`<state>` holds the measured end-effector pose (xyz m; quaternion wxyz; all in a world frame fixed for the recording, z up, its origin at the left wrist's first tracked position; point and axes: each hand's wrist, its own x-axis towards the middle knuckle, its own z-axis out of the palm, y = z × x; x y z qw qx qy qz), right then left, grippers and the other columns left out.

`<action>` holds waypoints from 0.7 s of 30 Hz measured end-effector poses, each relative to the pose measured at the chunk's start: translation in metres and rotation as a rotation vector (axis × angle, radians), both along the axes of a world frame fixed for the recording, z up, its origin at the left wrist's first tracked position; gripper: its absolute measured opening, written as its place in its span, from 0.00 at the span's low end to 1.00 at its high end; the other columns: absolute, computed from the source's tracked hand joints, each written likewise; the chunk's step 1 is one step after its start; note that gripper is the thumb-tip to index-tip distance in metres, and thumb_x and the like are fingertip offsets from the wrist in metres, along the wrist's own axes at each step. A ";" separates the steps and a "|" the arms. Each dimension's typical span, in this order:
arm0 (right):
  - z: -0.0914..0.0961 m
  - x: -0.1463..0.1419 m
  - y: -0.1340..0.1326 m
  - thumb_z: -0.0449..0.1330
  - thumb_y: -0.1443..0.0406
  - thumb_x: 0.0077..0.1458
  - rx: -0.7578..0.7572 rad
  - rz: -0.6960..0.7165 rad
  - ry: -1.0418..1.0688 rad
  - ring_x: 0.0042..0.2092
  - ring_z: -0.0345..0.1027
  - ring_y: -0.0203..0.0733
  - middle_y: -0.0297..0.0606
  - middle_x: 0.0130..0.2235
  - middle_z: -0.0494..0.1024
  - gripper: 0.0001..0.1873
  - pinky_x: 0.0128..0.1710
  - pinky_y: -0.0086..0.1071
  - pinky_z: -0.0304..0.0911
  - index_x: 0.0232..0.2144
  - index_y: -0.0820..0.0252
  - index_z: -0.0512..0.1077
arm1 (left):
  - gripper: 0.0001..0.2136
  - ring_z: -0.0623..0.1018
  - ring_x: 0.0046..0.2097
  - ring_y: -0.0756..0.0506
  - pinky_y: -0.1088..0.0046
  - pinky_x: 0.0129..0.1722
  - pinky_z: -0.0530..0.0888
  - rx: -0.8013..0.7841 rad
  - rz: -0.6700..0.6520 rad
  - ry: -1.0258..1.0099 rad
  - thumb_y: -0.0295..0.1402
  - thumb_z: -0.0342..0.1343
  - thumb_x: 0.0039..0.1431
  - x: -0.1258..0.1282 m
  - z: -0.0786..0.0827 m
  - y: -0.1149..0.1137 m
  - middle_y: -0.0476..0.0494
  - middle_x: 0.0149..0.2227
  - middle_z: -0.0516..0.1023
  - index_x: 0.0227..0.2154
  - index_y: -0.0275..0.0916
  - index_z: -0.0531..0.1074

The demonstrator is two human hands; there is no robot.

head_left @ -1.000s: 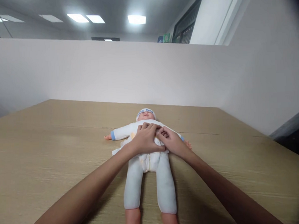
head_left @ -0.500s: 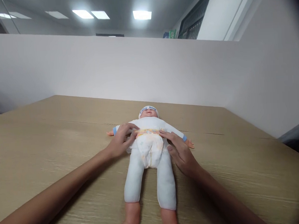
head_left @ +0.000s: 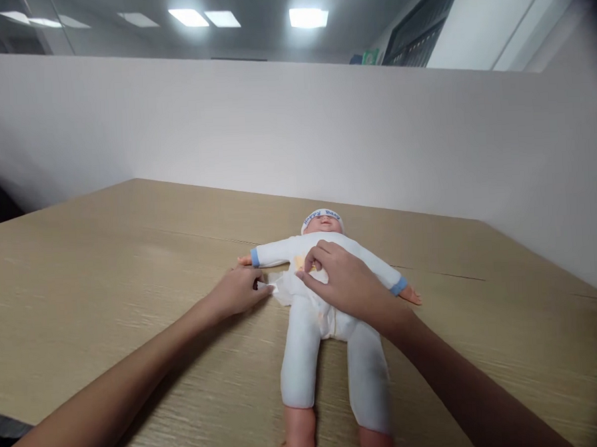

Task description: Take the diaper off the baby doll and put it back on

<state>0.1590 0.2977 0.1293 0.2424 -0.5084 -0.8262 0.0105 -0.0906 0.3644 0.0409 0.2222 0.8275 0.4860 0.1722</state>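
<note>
A baby doll point(head_left: 324, 249) in white clothes with blue cuffs and a headband lies on its back on the wooden table point(head_left: 105, 260), head away from me. A white diaper point(head_left: 288, 292) sits around its waist. My left hand point(head_left: 239, 292) rests on the table at the doll's left side and pinches the diaper's side flap. My right hand point(head_left: 339, 281) lies over the doll's belly, its fingers curled and pinching the diaper's front edge. The doll's bare feet reach the frame's lower edge.
A white partition wall point(head_left: 293, 130) runs along the table's far side and turns at the right. The table's near-left edge point(head_left: 59, 429) drops off by my left forearm. Ceiling lights shine above.
My right hand has moved from the doll's right hip onto its belly. My left hand has shifted down to the diaper's side flap. The view has swung left, so the doll sits further right.
</note>
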 end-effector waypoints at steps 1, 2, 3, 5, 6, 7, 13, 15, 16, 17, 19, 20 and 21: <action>0.000 -0.003 0.003 0.63 0.58 0.66 -0.043 -0.033 0.006 0.43 0.71 0.46 0.36 0.40 0.77 0.09 0.45 0.40 0.65 0.35 0.54 0.72 | 0.18 0.72 0.33 0.43 0.66 0.35 0.63 -0.085 -0.001 -0.076 0.50 0.55 0.64 -0.002 0.004 0.001 0.48 0.29 0.73 0.27 0.42 0.67; -0.001 -0.004 0.006 0.64 0.58 0.65 -0.078 -0.057 0.018 0.43 0.71 0.46 0.36 0.39 0.77 0.09 0.44 0.39 0.64 0.34 0.54 0.71 | 0.19 0.69 0.31 0.45 0.67 0.33 0.61 -0.161 -0.004 -0.171 0.51 0.55 0.64 -0.003 0.009 0.002 0.50 0.27 0.70 0.26 0.42 0.66; -0.002 -0.004 0.008 0.65 0.58 0.64 -0.104 -0.068 0.030 0.43 0.72 0.45 0.35 0.39 0.78 0.09 0.43 0.39 0.64 0.34 0.55 0.71 | 0.21 0.67 0.30 0.47 0.68 0.32 0.60 -0.218 -0.008 -0.276 0.52 0.55 0.64 -0.003 0.014 0.002 0.51 0.26 0.67 0.25 0.41 0.65; -0.003 -0.003 0.010 0.66 0.57 0.62 -0.129 -0.068 0.053 0.43 0.72 0.45 0.35 0.40 0.78 0.10 0.43 0.38 0.63 0.36 0.54 0.72 | 0.22 0.64 0.31 0.48 0.70 0.33 0.59 -0.271 -0.030 -0.466 0.53 0.56 0.64 0.001 0.026 0.004 0.53 0.26 0.64 0.25 0.40 0.65; -0.003 -0.001 0.010 0.67 0.56 0.61 -0.140 -0.070 0.065 0.42 0.72 0.45 0.34 0.40 0.78 0.11 0.42 0.38 0.63 0.38 0.54 0.72 | 0.21 0.65 0.32 0.48 0.70 0.33 0.60 -0.275 -0.042 -0.537 0.53 0.56 0.64 0.006 0.033 0.004 0.52 0.27 0.65 0.25 0.40 0.66; -0.003 0.000 0.011 0.67 0.55 0.60 -0.154 -0.074 0.079 0.41 0.72 0.45 0.34 0.39 0.78 0.12 0.41 0.37 0.62 0.42 0.54 0.73 | 0.21 0.65 0.33 0.48 0.70 0.34 0.60 -0.277 -0.054 -0.585 0.52 0.57 0.64 0.013 0.039 0.004 0.52 0.28 0.66 0.26 0.39 0.68; -0.005 0.003 0.014 0.65 0.58 0.62 -0.227 -0.060 0.193 0.42 0.75 0.45 0.34 0.40 0.81 0.24 0.41 0.36 0.62 0.60 0.52 0.72 | 0.19 0.66 0.32 0.49 0.71 0.31 0.60 -0.366 -0.153 -0.652 0.49 0.58 0.64 0.071 0.054 0.002 0.49 0.29 0.70 0.28 0.38 0.73; -0.006 0.005 0.016 0.62 0.61 0.65 -0.209 -0.064 0.235 0.42 0.75 0.45 0.34 0.40 0.82 0.20 0.41 0.36 0.62 0.58 0.53 0.74 | 0.20 0.66 0.31 0.49 0.71 0.30 0.61 -0.365 -0.189 -0.718 0.51 0.56 0.66 0.084 0.050 0.001 0.49 0.28 0.68 0.29 0.38 0.73; -0.007 0.005 0.016 0.60 0.61 0.66 -0.203 -0.072 0.251 0.41 0.75 0.44 0.34 0.38 0.82 0.18 0.40 0.35 0.62 0.57 0.53 0.74 | 0.21 0.66 0.31 0.49 0.71 0.31 0.62 -0.352 -0.181 -0.763 0.51 0.55 0.67 0.087 0.047 0.000 0.50 0.28 0.68 0.30 0.38 0.72; -0.008 0.006 0.017 0.58 0.61 0.68 -0.205 -0.078 0.264 0.38 0.73 0.43 0.33 0.37 0.80 0.18 0.38 0.35 0.61 0.57 0.53 0.75 | 0.20 0.66 0.31 0.49 0.71 0.31 0.63 -0.336 -0.160 -0.810 0.52 0.54 0.69 0.088 0.043 0.000 0.51 0.28 0.67 0.31 0.39 0.70; -0.009 0.008 0.017 0.56 0.59 0.69 -0.223 -0.082 0.289 0.33 0.70 0.40 0.30 0.34 0.77 0.18 0.35 0.34 0.59 0.58 0.52 0.74 | 0.18 0.66 0.31 0.49 0.71 0.32 0.64 -0.304 -0.112 -0.874 0.52 0.54 0.70 0.087 0.034 -0.002 0.53 0.28 0.66 0.37 0.40 0.68; -0.010 0.009 0.018 0.56 0.60 0.69 -0.228 -0.084 0.302 0.32 0.69 0.40 0.29 0.33 0.76 0.19 0.35 0.34 0.59 0.59 0.51 0.73 | 0.17 0.66 0.31 0.49 0.71 0.32 0.64 -0.285 -0.094 -0.879 0.51 0.55 0.71 0.085 0.029 -0.002 0.54 0.29 0.67 0.41 0.41 0.67; -0.012 0.010 0.019 0.57 0.61 0.68 -0.225 -0.088 0.319 0.33 0.69 0.39 0.28 0.33 0.75 0.19 0.35 0.33 0.60 0.59 0.51 0.73 | 0.16 0.66 0.31 0.50 0.71 0.33 0.64 -0.259 -0.079 -0.866 0.50 0.56 0.71 0.084 0.024 -0.001 0.54 0.30 0.68 0.43 0.41 0.67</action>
